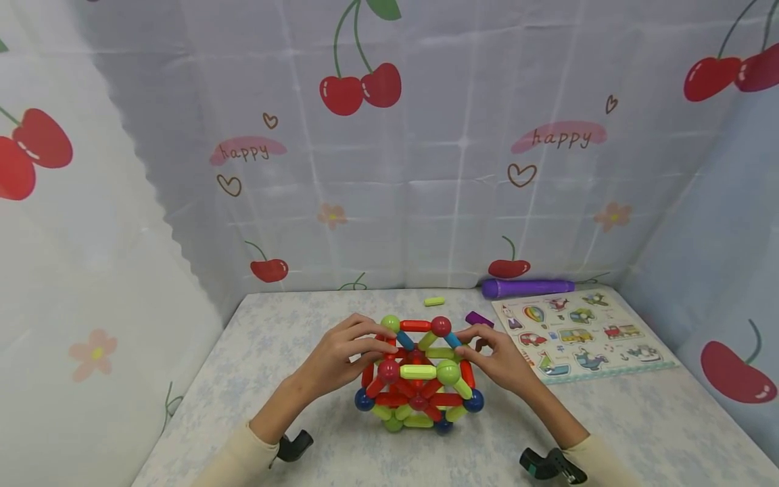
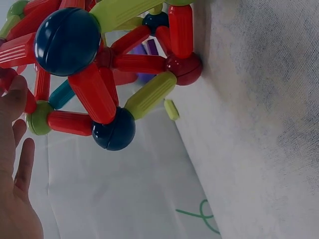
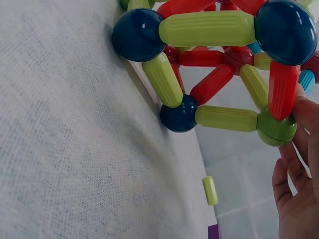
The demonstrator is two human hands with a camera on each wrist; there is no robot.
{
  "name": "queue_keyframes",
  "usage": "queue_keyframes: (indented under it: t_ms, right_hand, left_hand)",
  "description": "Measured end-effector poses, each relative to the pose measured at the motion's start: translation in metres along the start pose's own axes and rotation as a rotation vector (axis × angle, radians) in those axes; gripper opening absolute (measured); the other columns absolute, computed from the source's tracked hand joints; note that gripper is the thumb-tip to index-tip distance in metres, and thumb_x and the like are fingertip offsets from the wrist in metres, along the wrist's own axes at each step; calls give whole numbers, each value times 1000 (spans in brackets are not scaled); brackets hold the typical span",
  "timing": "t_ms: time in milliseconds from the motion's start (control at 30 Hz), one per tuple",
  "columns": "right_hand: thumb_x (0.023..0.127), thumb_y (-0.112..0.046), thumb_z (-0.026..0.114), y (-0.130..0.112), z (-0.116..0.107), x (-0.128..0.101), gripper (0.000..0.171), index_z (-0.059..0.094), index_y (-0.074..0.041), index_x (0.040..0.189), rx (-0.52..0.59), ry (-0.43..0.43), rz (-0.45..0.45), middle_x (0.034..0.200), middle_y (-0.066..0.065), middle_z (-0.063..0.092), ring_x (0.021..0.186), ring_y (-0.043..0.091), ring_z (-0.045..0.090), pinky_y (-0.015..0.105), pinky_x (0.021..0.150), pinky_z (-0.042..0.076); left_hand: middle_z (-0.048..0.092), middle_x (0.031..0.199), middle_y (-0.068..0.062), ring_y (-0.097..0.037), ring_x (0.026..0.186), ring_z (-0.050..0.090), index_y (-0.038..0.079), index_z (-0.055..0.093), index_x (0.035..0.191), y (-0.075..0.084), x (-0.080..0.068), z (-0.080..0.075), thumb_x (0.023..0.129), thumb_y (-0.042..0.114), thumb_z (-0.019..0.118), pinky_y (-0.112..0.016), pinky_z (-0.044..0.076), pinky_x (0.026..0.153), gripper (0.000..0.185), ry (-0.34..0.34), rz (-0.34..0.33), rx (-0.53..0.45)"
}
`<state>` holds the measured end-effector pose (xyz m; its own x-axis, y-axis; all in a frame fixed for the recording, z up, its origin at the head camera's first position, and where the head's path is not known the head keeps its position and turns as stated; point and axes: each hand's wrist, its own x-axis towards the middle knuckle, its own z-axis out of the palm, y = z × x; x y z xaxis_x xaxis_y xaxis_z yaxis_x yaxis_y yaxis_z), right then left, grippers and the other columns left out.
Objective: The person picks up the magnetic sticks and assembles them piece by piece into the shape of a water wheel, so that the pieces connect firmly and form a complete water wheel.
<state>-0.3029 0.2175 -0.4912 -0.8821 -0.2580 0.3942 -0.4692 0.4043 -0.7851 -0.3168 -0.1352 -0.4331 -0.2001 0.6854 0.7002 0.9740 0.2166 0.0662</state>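
A cage-like build of red, green and teal magnetic rods joined by balls [image 1: 417, 380] stands on the pale table [image 1: 639, 419], in the middle near me. My left hand [image 1: 379, 342] grips its upper left rods, fingers curled over the top. On the opposite side, my right hand [image 1: 472, 342] pinches the upper right rods beside a green ball [image 1: 448, 371]. The left wrist view shows my left hand [image 2: 17, 164] with its thumb against a red rod, beneath a dark blue ball [image 2: 67, 42]. In the right wrist view my right hand [image 3: 299, 164] touches a green ball [image 3: 275, 130].
A loose green rod [image 1: 435, 302] lies behind the build, and a purple piece [image 1: 479, 318] sits near my right fingers. A picture puzzle board [image 1: 584, 335] lies to the right, with a purple cylinder [image 1: 527, 288] at the back. Cherry-print cloth walls enclose the table.
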Motion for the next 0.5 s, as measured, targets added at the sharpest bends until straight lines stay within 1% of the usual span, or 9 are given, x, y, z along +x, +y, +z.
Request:
queue_keyframes:
  t_ms: [133,233,333,433,500]
  right_hand:
    - [98,-14,80,0,0,0,21,77,-12,119,-1,4,0,114,3,77,98,21,68,27,85,57]
    - [98,-13,80,1,0,0,20,77,-11,118,-5,6,-2,114,3,77,98,19,68,27,85,57]
    - [98,-13,81,1,1,0,20,77,-12,118,-19,12,-9,114,3,77,98,17,68,26,85,57]
    - [97,-13,82,1,0,0,21,77,-13,118,-41,17,-14,113,2,77,98,17,68,26,85,57]
    - [97,-14,82,1,-1,0,22,77,-13,118,-52,12,-13,114,2,77,99,19,68,27,85,57]
  left_hand:
    - [73,129,-3,-20,115,63,18,80,123,-1,-1,1,87,1,88,-26,59,91,41,11,-5,-12]
    - [72,130,-4,-21,116,62,17,79,125,-5,-5,2,86,0,89,-25,58,91,44,30,-41,-40]
    - [72,130,-5,-23,117,62,15,78,125,-9,-11,3,83,2,92,-28,57,93,46,81,-133,-63]
    - [73,128,-3,-22,118,63,13,77,125,-13,-19,5,83,6,94,-32,58,95,46,122,-278,-89]
    - [75,125,-1,-21,115,64,12,78,125,-16,-26,8,85,9,93,-34,58,94,43,124,-382,-120]
